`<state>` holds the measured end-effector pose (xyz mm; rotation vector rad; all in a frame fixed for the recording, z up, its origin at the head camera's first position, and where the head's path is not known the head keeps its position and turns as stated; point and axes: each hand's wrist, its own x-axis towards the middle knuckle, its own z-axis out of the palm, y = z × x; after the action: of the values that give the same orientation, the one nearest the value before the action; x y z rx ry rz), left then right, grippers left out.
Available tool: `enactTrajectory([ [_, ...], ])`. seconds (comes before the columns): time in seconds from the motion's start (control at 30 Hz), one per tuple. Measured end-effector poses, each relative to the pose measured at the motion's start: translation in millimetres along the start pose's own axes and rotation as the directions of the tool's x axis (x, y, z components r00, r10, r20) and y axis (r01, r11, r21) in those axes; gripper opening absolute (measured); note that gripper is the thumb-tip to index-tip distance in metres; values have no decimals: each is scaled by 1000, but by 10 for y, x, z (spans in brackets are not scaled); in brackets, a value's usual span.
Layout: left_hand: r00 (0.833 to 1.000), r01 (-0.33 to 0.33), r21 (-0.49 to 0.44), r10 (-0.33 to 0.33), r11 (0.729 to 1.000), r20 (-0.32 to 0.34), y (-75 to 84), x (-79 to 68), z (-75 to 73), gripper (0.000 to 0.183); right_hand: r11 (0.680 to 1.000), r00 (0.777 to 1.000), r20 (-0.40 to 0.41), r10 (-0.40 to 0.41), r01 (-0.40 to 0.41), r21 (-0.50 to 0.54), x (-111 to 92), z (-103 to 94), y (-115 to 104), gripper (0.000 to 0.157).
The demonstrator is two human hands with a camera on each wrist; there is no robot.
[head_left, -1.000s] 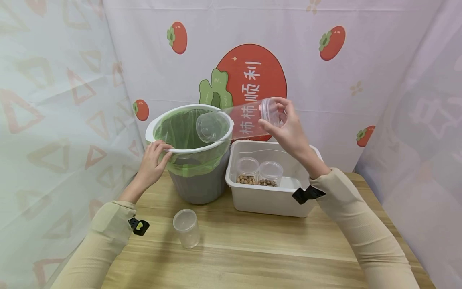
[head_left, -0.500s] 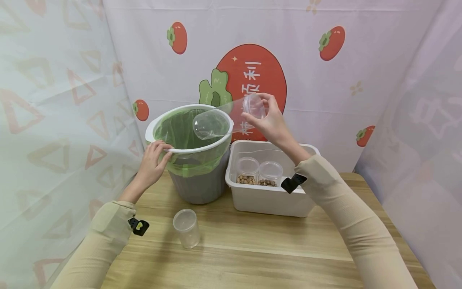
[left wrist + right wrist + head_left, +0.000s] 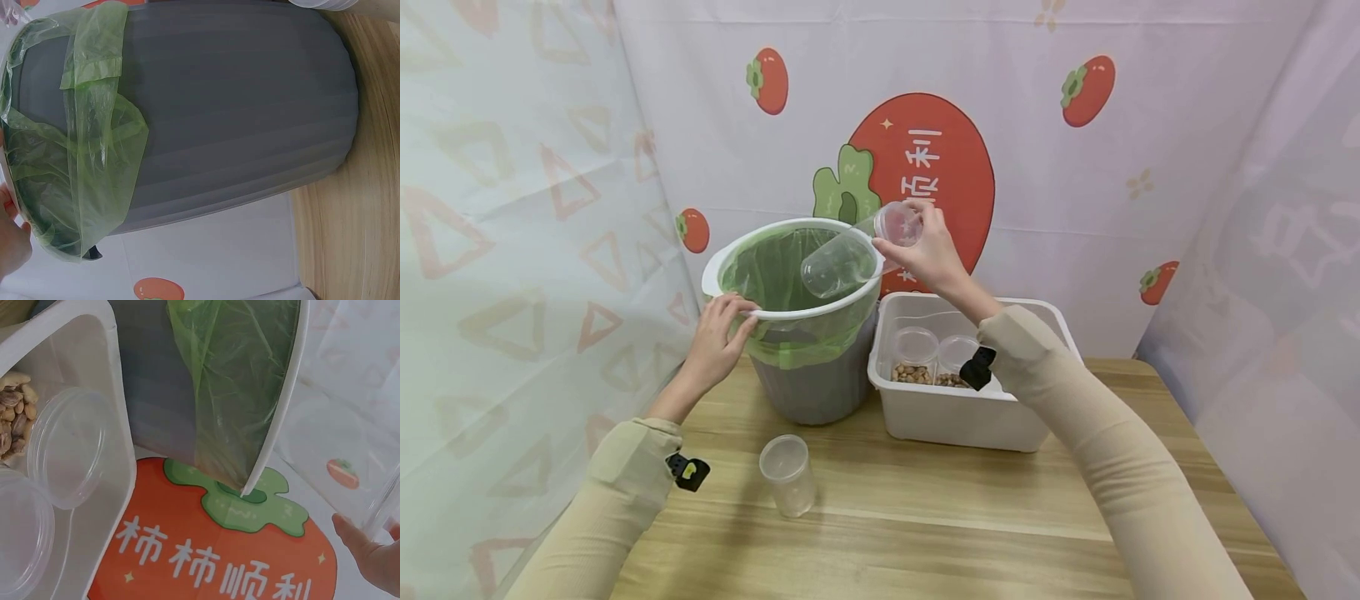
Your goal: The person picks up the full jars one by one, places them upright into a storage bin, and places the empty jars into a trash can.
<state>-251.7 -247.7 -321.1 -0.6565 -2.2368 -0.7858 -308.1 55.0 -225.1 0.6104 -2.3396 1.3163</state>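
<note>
My right hand [image 3: 928, 250] grips a clear plastic jar [image 3: 842, 260] round its ridged end. The jar slants down to the left, its other end over the mouth of a grey trash bin [image 3: 812, 383]. Nothing shows inside the jar; I cannot tell whether its ridged end has a lid. A green bag [image 3: 760, 267] lines the bin, folded out under the white rim ring [image 3: 797, 314]. My left hand [image 3: 718, 337] holds this ring at the front left, fingers on top and thumb lower. In the left wrist view, part of the left hand [image 3: 12, 240] shows at the rim.
A white tub [image 3: 962, 418] right of the bin holds two clear lidded jars [image 3: 914, 343] with nuts at the bottom. Another clear jar [image 3: 790, 483] stands upright on the wooden table [image 3: 940, 508] in front. A printed cloth backdrop [image 3: 1030, 183] closes off the back.
My right hand has moved left with the jar, bringing more of it over the bin and tilting it more steeply. The left hand has stayed on the rim.
</note>
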Motion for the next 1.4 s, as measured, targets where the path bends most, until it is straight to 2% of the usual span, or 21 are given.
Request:
enactTrajectory([
  [0.37, 1000, -5, -9, 4, 1000, -10, -3, 0, 6, 12, 998, 998, 24, 58, -57, -18, 98, 233, 47, 70],
  [0.87, 1000, -9, -8, 9, 1000, -13, 2, -5, 8, 13, 996, 995, 63, 76, -73, -51, 137, 544, 3, 76],
  [1.17, 1000, -10, -14, 9, 1000, -17, 4, -9, 12, 12, 993, 976, 193, 98, -84, -78, 90, 548, -5, 73],
  [1.4, 1000, -15, -7, 15, 1000, -15, -27, -8, 15, 13, 998, 977, 208, 56, -48, -42, -28, 480, -8, 61],
])
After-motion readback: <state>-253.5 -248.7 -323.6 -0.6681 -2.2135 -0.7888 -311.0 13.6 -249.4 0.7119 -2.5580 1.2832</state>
